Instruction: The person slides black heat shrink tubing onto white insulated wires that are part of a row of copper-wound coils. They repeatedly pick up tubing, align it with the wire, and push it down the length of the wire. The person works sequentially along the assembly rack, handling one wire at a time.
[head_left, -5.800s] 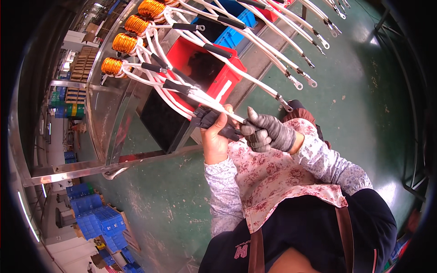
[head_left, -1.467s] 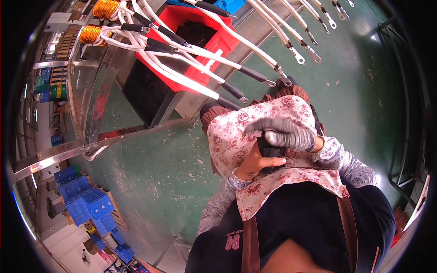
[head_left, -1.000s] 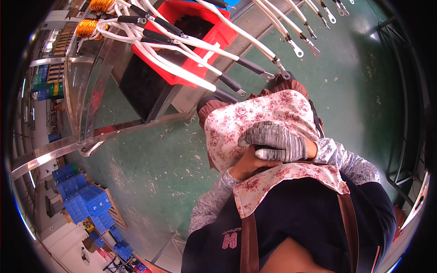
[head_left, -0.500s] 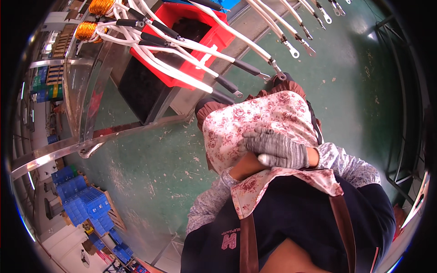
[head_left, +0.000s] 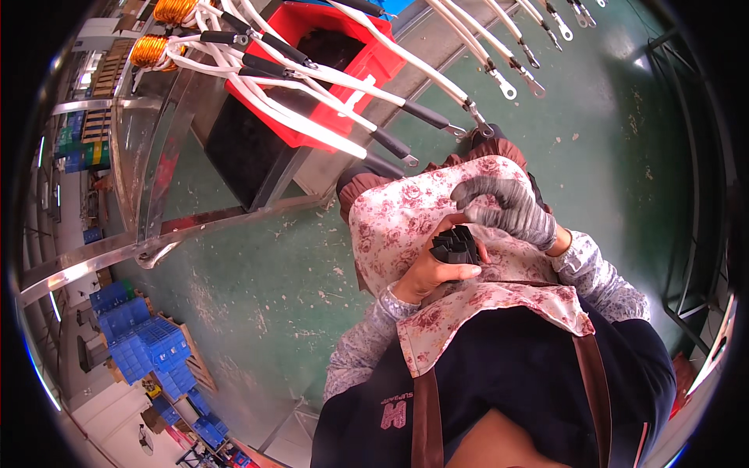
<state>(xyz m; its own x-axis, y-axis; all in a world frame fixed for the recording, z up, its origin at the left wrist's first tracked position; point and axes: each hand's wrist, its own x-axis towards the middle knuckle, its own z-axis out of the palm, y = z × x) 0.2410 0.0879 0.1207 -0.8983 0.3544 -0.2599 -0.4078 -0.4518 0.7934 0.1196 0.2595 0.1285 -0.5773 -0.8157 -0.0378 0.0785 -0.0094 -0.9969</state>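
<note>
The bare left hand [head_left: 431, 273] was clenched around a bundle of short black tubes [head_left: 456, 246], held low against the floral apron [head_left: 406, 226] over the lap. The tubes stood roughly upright in the fist, their cut ends fanning upward and away from the body. The gloved right hand [head_left: 505, 209] sat just above and to the right of those ends, its fingertips [head_left: 468, 204] curled down toward them, closing on nothing that could be seen; whether they touched the tubes could not be told. It was the nearer hand to the free ends. Farther out, white cables [head_left: 328, 78] with black sleeves and ring terminals stretched over a red bin [head_left: 308, 129].
</note>
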